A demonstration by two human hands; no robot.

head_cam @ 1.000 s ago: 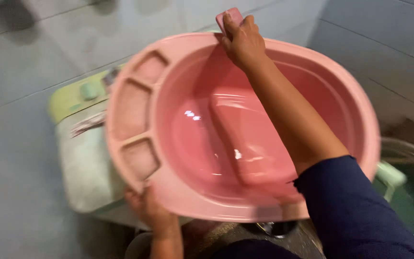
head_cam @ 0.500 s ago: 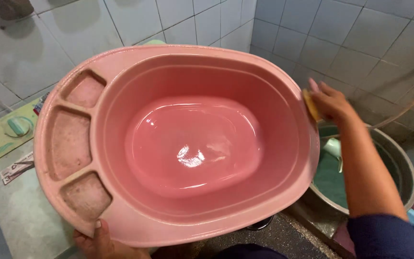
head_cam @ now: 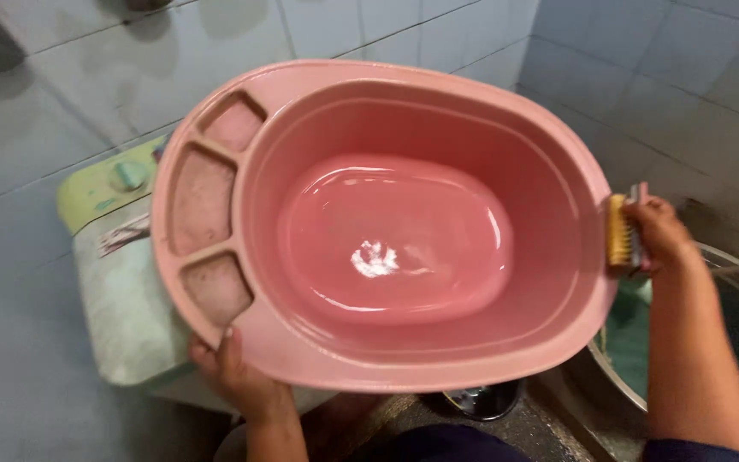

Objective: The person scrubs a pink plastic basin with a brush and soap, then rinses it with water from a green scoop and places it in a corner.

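My right hand [head_cam: 662,233] is closed around a small scrubbing brush [head_cam: 619,231], its yellow bristles pressed against the right rim of a large pink oval tub [head_cam: 387,231]. My left hand [head_cam: 231,376] pinches the tub's near-left edge, thumb on top, holding it tilted toward me. To scrub well, I judge, I should grip the edge firmly and press the bristles flat along the rim. Three grimy side compartments [head_cam: 203,201] sit at the left. A metal basin [head_cam: 729,359] lies lower right; a pale green stool [head_cam: 121,282] stands behind, left.
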